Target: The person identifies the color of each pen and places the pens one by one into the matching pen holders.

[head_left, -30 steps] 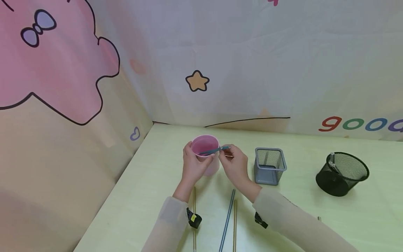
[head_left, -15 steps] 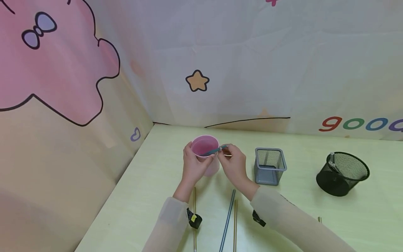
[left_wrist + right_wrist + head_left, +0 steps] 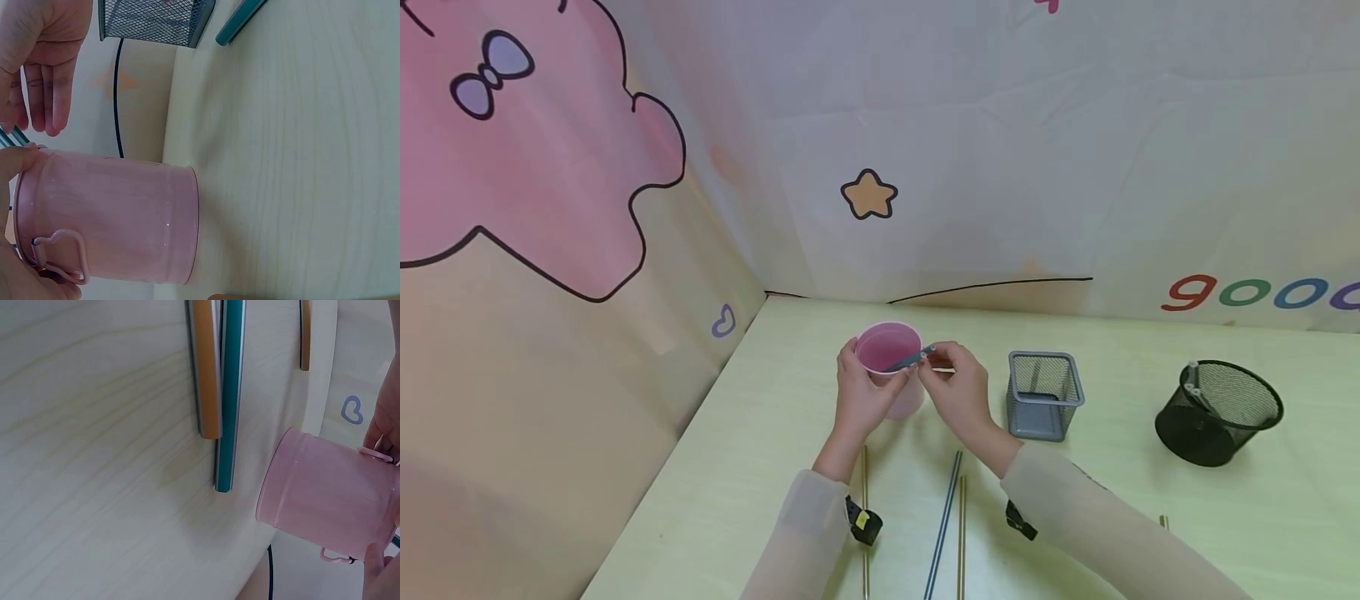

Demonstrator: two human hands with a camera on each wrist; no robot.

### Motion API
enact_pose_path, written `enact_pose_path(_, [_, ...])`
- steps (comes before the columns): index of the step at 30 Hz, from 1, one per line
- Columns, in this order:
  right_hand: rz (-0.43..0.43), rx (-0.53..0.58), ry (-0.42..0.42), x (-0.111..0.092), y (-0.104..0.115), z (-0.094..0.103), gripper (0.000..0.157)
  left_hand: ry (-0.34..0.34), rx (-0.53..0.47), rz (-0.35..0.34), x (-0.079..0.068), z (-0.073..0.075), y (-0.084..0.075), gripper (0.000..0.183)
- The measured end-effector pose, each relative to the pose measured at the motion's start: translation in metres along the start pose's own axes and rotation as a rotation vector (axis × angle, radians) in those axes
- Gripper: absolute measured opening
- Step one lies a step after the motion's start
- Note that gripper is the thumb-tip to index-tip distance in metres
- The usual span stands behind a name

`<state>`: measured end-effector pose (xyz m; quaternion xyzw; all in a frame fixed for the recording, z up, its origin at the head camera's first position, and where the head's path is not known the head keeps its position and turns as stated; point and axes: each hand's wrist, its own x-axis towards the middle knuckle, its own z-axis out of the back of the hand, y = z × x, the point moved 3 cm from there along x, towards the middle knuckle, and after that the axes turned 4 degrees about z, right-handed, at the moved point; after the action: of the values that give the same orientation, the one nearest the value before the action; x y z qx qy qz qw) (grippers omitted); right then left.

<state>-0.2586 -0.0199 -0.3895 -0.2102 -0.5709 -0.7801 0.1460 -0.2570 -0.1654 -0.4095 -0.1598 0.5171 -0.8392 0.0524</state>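
A pink metal bucket [image 3: 904, 400] with small wire handles sits mouth up toward the head camera, near the back of the table. My left hand [image 3: 862, 398] grips it at the rim, thumb on the near side and fingers round the far left. Thin teal pencils [image 3: 904, 362] slant over the rim, their lower ends inside the bucket. Close to their upper ends, my right hand [image 3: 957, 385] pinches them at the right of the mouth. In the left wrist view, the bucket's side [image 3: 112, 215] shows a wire handle. How many pencils I hold is hard to tell.
A grey square mesh holder [image 3: 1043, 417] stands right of my hand. Farther right, a black round mesh basket [image 3: 1198, 437] holds a few pale-ended pieces. On the table before me lie a teal pencil [image 3: 943, 521] and orange-gold pencils [image 3: 961, 533]. A printed curtain hangs behind.
The pencils in my right hand have slid a little down and left into the bucket, so less of them sticks out past the fingers. My left hand and the bucket stay put.
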Motion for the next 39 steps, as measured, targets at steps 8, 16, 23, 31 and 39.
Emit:
enact_pose_path(8, [-0.041, 0.0, 0.025, -0.003, 0.001, 0.005, 0.022, 0.005, -0.009, 0.006, -0.001, 0.001, -0.002, 0.09])
enact_pose_path(16, [-0.099, -0.014, 0.036, -0.006, 0.005, 0.017, 0.031, 0.015, -0.001, 0.02, -0.002, 0.0, -0.002, 0.09])
enact_pose_path(23, [-0.229, -0.03, 0.062, -0.009, 0.007, 0.024, 0.033, 0.035, -0.01, 0.054, -0.001, 0.0, -0.001, 0.09])
enact_pose_path(31, [-0.352, -0.055, 0.134, -0.019, 0.007, 0.03, 0.038, 0.04, -0.017, 0.05, -0.002, 0.0, 0.0, 0.089])
enact_pose_path(39, [-0.408, -0.11, 0.181, -0.031, 0.008, 0.033, 0.037, 0.035, 0.02, 0.026, -0.001, 0.0, -0.001, 0.088])
